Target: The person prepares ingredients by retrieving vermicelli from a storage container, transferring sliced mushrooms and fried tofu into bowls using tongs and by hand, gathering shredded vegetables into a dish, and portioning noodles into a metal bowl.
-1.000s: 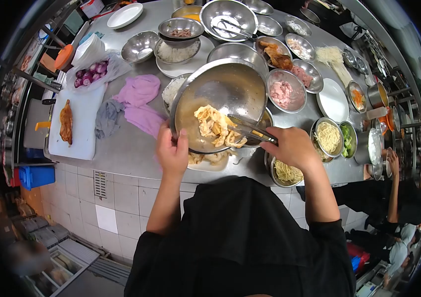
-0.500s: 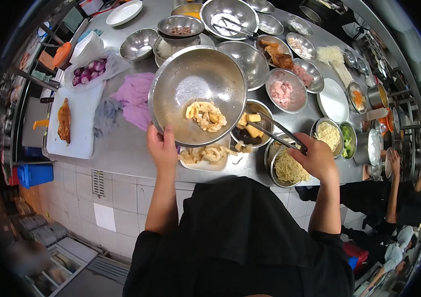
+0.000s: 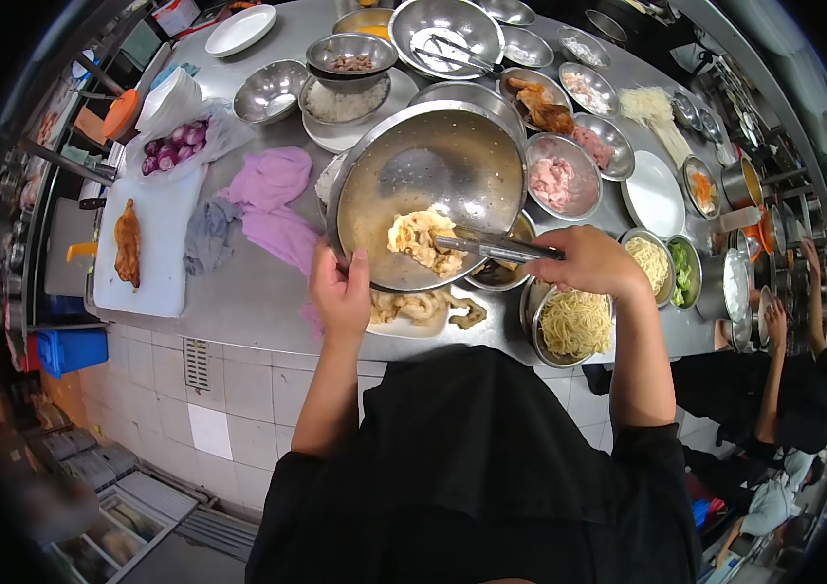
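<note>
Steel bench point(image 3: 238, 297) in a busy kitchen, tiled floor point(image 3: 248, 394) below, co-worker's hand point(image 3: 775, 319) off to the right.

Left hand point(image 3: 340, 297) grips the big bowl point(image 3: 447, 161) by its rim, thumb on top; bowl is tilted toward the person. Right hand point(image 3: 588, 263) is closed around the tongs point(image 3: 511, 246), tips at the pale food point(image 3: 420, 236) low in the bowl. Plate point(image 3: 402, 330) with similar pieces sits just under the bowl's near edge; one piece point(image 3: 469, 313) is at its right side. Noodles point(image 3: 574, 326) are right of that.

For clean handling: firm rim grip, steady tilt, so the food doesn't slide over the lip. Pinch mid-clump, light squeeze; pieces look soft, likely to tear. Keep tips off the bowl wall, and the right wrist clear of the noodles.
</note>
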Tool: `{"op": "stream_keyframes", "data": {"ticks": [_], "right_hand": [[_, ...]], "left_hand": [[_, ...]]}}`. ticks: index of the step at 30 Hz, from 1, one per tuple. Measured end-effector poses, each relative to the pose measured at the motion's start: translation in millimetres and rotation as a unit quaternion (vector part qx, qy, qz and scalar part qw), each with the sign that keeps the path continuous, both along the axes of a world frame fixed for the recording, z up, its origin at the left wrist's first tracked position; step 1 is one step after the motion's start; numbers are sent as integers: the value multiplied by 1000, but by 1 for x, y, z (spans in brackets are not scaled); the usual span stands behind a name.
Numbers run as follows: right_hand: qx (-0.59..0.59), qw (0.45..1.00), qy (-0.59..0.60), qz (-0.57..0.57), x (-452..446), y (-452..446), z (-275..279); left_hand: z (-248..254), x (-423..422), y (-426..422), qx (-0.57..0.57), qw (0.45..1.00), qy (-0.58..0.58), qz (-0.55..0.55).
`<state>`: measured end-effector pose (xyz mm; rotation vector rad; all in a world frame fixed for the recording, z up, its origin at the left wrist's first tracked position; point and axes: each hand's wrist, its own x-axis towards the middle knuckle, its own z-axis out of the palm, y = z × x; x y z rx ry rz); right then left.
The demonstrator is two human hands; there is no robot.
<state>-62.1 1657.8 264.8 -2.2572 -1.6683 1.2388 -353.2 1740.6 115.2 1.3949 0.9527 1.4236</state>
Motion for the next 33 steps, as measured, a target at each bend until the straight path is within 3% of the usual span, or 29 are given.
{"op": "stream_keyframes", "data": {"ticks": [1, 3, 6, 11, 13, 17, 24, 27, 33], "right_hand": [[-1, 1000, -1, -3, 1, -2, -6], [155, 973, -126, 118, 1, -7, -22], [191, 961, -181, 79, -4, -19, -5], [153, 971, -182, 33, 13, -45, 16], [168, 974, -143, -43, 20, -62, 17], [151, 975, -143, -71, 31, -81, 1], [157, 968, -186, -58, 37, -81, -31], [151, 974, -147, -89, 26, -77, -18], [214, 974, -74, -5, -20, -37, -4]], "left_hand": [[0, 2, 0, -1, 1000, 2, -9], [-7, 4, 0, 5, 1000, 25, -12], [-11, 3, 0, 0, 998, 63, -3], [-8, 6, 2, -32, 999, 8, 10], [-4, 4, 2, -76, 996, -22, 29], [-2, 2, 7, -59, 997, -34, 34], [5, 1, 7, -63, 996, -2, 61], [4, -4, 6, -63, 996, -3, 64], [5, -22, 0, 2, 999, 28, 43]]}}
